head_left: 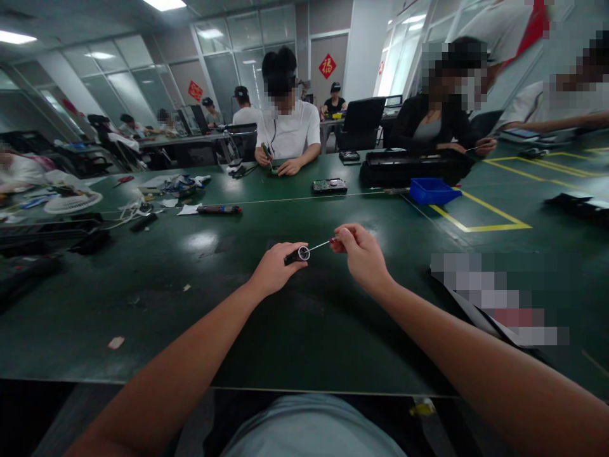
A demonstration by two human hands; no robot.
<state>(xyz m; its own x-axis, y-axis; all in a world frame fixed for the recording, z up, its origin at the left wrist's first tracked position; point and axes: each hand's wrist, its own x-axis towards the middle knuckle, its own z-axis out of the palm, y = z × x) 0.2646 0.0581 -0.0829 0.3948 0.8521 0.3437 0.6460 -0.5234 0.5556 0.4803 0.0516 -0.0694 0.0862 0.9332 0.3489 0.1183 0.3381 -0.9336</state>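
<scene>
My left hand (276, 266) is closed round a small dark spool (301, 253) with a pale round end, held just above the green table (309, 330). A thin silvery wire (320, 244) runs from the spool to the right. My right hand (359, 251) pinches the far end of that wire between thumb and fingers. Both hands hover over the middle of the table, a short way apart.
A blue tray (432, 190) and a black machine (409, 168) stand at the back right beside yellow floor-style tape lines (480, 216). A circuit board (329, 186) and a screwdriver (219, 209) lie farther back. Clutter and cables fill the left. Other people sit opposite.
</scene>
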